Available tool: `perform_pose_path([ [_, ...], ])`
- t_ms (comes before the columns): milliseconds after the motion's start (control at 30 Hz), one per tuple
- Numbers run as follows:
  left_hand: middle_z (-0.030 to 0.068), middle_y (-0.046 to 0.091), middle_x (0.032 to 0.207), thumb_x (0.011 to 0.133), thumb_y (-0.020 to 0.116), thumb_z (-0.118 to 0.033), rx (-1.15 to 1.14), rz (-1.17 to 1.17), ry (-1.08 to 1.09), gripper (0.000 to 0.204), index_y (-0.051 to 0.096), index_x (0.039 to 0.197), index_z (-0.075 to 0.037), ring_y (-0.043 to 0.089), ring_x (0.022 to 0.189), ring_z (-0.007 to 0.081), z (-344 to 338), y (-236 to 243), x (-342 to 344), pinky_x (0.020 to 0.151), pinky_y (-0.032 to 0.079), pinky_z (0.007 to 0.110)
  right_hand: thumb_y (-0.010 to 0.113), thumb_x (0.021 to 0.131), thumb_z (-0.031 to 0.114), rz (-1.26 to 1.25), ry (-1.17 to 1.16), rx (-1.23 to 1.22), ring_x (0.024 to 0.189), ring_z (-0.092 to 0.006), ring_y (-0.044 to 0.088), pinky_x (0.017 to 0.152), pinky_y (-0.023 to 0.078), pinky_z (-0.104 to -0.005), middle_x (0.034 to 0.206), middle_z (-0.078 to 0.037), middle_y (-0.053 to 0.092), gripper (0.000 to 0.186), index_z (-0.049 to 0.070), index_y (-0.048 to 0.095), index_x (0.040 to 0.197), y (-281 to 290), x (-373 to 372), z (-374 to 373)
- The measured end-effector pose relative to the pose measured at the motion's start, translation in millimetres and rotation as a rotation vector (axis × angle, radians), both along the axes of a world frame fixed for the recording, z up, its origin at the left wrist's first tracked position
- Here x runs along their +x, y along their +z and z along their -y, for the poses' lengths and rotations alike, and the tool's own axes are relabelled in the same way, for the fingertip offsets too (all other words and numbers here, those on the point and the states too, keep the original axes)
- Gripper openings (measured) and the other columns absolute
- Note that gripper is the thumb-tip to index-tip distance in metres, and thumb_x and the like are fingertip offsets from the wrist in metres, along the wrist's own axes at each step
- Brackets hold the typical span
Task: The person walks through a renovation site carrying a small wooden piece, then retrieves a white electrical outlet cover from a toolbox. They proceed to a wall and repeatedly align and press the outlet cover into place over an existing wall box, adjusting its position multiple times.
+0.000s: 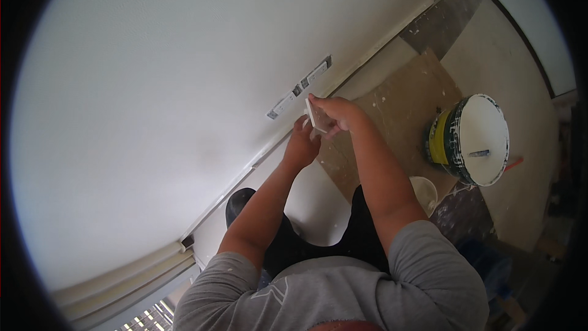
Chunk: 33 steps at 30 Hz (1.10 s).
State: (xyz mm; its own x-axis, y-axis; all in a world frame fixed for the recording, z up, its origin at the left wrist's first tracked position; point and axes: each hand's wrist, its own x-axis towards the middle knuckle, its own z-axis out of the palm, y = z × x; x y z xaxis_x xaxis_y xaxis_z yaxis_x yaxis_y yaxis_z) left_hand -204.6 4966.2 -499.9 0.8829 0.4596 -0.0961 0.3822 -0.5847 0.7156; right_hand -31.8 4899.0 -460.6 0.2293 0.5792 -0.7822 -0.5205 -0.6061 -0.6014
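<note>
Low in front of the white wall, both my hands meet at a small, flat, whitish square plate [317, 117]; its exact kind cannot be made out. My right hand [338, 113] grips the plate from the right, thumb along its top edge. On its left and lower side, my left hand [300, 147] has its fingers curled in against it, partly hidden behind it. Just beyond the hands, a row of wall sockets [299, 88] without a cover frame is set in the wall [153, 116].
To the right stands a green and yellow bucket [454, 141] with a white inside and a tool handle [479, 153] showing. A small white pot [424, 190] is by my right arm. Brown cardboard [392, 107] covers part of the floor along the skirting strip [245, 175].
</note>
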Motion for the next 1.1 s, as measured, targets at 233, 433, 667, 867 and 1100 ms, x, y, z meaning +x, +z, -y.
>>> perform_pose_path([
  [233, 0.0227, 0.034, 0.148, 0.084, 0.061, -0.014, 0.039, -0.036, -0.049, 0.06, 0.042, 0.141, -0.008, 0.042, 0.131, 0.0425, -1, 3, -1, 0.107, 0.042, 0.046, 0.073, 0.081, 0.037, -0.059, -0.221, 0.134, 0.1, -0.0294, 0.06, 0.078, 0.053, -0.0456, 0.11, -0.015, 0.061, 0.046, 0.007, 0.06, 0.114, -35, 0, -5],
  [433, 0.0259, 0.036, 0.147, 0.082, 0.058, -0.01, -0.133, -0.162, 0.013, 0.075, 0.031, 0.151, -0.018, 0.04, 0.134, 0.043, -1, 14, 1, 0.11, 0.038, 0.045, 0.081, 0.073, 0.023, 0.07, -0.67, 0.353, 0.104, -0.0236, 0.058, 0.082, 0.051, -0.0389, 0.112, -0.015, 0.06, 0.053, 0.001, 0.056, 0.115, -40, 17, -8],
  [667, 0.0274, 0.04, 0.144, 0.08, 0.058, -0.01, -0.081, -0.319, 0.002, 0.08, 0.027, 0.153, -0.021, 0.042, 0.133, 0.0433, -4, 8, -17, 0.111, 0.037, 0.046, 0.081, 0.077, 0.013, 0.205, -1.085, 0.456, 0.116, -0.0269, 0.054, 0.093, 0.051, -0.0371, 0.134, -0.019, 0.048, 0.084, -0.008, 0.03, 0.14, -26, -8, -48],
  [867, 0.0261, 0.04, 0.144, 0.079, 0.055, -0.011, -0.039, -0.44, -0.074, 0.079, 0.028, 0.153, -0.021, 0.045, 0.13, 0.0419, 0, 8, -26, 0.108, 0.04, 0.045, 0.08, 0.082, 0.023, 0.175, -0.976, 0.57, 0.116, -0.025, 0.054, 0.095, 0.049, -0.0401, 0.131, -0.019, 0.054, 0.076, -0.002, 0.036, 0.14, -56, 4, -60],
  [1100, 0.0271, 0.041, 0.143, 0.079, 0.056, -0.012, -0.055, -0.445, -0.067, 0.079, 0.029, 0.152, -0.021, 0.045, 0.129, 0.0426, -2, 3, -28, 0.108, 0.04, 0.044, 0.08, 0.081, 0.032, 0.272, -0.95, 0.426, 0.117, -0.0274, 0.055, 0.098, 0.047, -0.0446, 0.127, -0.02, 0.056, 0.085, 0.0, 0.032, 0.143, -57, -6, -65],
])
